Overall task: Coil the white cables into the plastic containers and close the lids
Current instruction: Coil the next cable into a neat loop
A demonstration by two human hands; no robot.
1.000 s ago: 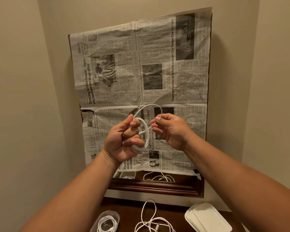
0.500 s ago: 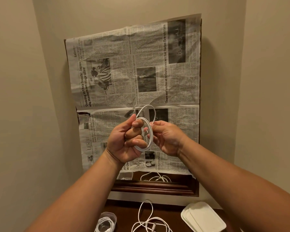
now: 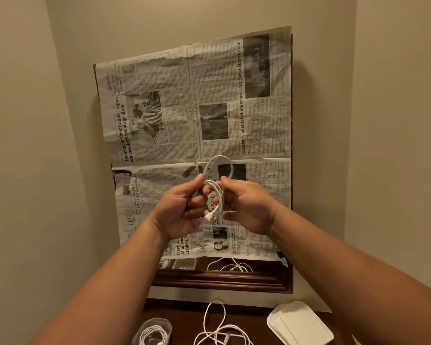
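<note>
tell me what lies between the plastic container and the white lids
A loose white cable lies on the table between the container and lids, seen in the head view.

Dim warm light, wide-angle edge distortion

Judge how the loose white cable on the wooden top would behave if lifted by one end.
The loose white cable sprawls in uneven, crossing loops, so it is probably floppy and would dangle and tangle. It looks thin, so likely light and unlikely to hold any shape.
</note>
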